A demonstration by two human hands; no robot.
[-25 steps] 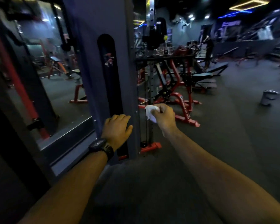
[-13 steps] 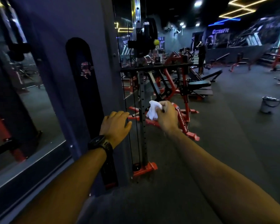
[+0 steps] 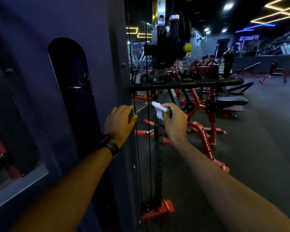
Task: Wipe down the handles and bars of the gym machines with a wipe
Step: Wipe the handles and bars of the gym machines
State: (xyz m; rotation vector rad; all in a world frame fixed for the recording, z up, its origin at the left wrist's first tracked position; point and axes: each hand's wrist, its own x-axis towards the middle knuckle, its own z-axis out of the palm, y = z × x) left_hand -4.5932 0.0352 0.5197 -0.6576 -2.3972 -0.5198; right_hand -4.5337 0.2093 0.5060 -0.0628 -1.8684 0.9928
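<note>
Against the purple shroud (image 3: 97,47), his left hand (image 3: 118,122) rests spread flat, while beside it his right hand (image 3: 174,121) pinches a crumpled white wipe (image 3: 157,108).

Crumpled white cloth wipe (image 3: 158,109); perforated matt metal upright (image 3: 157,148)

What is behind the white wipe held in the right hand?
The dark perforated upright post runs behind the crumpled white wipe gripped by the right hand; the contact itself is covered.
</note>
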